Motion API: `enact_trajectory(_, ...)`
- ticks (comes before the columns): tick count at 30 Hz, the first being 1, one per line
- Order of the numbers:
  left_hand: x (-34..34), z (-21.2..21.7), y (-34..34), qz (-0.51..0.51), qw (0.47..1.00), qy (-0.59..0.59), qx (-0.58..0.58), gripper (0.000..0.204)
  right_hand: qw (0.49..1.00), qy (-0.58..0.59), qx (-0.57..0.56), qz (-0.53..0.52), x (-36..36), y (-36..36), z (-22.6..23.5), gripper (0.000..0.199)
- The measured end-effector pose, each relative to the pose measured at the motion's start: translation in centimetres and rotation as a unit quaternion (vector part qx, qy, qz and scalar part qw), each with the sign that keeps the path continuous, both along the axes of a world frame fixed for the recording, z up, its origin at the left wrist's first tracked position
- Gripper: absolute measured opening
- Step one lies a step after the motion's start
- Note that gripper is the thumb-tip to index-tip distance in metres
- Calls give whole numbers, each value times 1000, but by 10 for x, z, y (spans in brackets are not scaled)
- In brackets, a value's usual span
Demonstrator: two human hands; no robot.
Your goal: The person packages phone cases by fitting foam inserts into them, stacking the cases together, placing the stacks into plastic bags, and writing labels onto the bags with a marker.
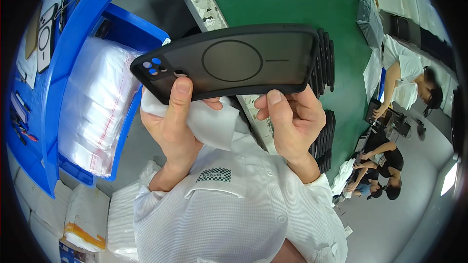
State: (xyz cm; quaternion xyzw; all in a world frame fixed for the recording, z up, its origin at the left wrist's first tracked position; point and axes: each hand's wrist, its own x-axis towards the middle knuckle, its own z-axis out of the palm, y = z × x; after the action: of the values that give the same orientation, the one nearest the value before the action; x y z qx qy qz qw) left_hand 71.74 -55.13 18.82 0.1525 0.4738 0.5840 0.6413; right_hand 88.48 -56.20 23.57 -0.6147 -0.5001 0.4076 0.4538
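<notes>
A black phone case [287, 75] with a smoky, see-through back is held up in front of me, tilted slightly. A thin ring and a short line mark its back, and camera holes sit at its left end. My left hand [171, 129] grips the lower left edge, thumb on the back, with a white cloth [212, 124] also in it, draped below the case. My right hand [298, 124] is closed at the lower right edge, thumb and fingers pinching there. Behind it, black phone cases stand in two stacks [325, 63] on the green table [278, 0].
To the left, a blue bin [131, 22] holds clear plastic bags [97, 112]. Beside it, a blue tray [73, 63] carries pens and another ringed phone case [45, 39]. White wrapped bundles [87, 209] lie at lower left. Several co-workers [390, 160] sit along the right.
</notes>
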Motion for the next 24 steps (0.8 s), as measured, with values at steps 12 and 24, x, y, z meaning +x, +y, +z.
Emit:
enact_trajectory(12,-5,-30,-9,-44,884,174,432,42,971,186,-19,-147,24,-3,-48,17)
enact_trajectory(24,48,-25,-15,-72,859,254,438,35,931,282,-10,-233,65,-33,-64,29)
